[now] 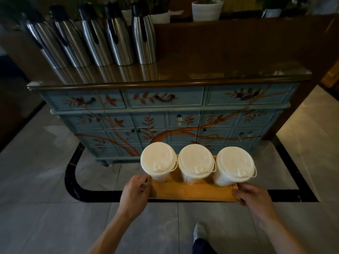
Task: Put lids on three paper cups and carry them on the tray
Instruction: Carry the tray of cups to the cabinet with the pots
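— Where was the tray (pixel 192 192) at that moment?

— Off the bench (pixel 165 77), held in the air over the tiled floor (pixel 45 189), in front of the painted blue cabinet (pixel 165 121). Its long axis ran left to right across the person's body, and the hands sat at its two short ends.

— And how were the hands?

— The left hand (pixel 136 191) was curled closed on the left end, fingers wrapped over the rim. The right hand (pixel 252 196) was closed the same way on the right end. Neither held anything else, and neither was nearer the load than the other.

— The cups?

— Three in a row along the far side of the tray, each with a white lid pressed on: the left cup (pixel 158 160), the middle cup (pixel 196 163) and the right cup (pixel 235 165). They stood upright, close together, seemingly just apart.

— So what did carrying turn on?

— I'd judge the lidding done and only the carry left. With tall cups set toward the far edge, away from the hands, the weight sat forward, so the tray would want to tip away unless both hands kept it level.
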Tool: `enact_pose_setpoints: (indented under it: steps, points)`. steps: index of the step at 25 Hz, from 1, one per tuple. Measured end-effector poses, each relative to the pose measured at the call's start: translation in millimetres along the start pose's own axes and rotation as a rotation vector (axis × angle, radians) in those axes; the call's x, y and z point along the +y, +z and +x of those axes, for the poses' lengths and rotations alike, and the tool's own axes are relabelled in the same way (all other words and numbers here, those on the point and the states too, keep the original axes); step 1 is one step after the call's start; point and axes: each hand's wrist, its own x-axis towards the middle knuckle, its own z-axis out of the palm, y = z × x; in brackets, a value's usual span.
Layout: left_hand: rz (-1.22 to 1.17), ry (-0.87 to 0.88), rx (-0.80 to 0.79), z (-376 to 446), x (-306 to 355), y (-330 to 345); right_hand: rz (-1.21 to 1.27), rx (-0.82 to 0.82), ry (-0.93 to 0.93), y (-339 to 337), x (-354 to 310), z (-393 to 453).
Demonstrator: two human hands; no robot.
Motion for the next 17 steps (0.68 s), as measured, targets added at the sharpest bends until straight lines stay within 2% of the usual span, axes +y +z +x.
enact_pose_setpoints:
  steps: [5,11,17]
  points:
    - [-0.065,-0.013,0.077,62,35,14,-0.04,-0.076,0.005,-13,-48,78]
    - [-0.127,-0.014,0.167,130,76,31,-0.092,-0.075,-0.047,-31,-97,156]
    - [-0.109,0.042,0.177,193,108,23,-0.088,-0.054,-0.118,-36,-140,207]
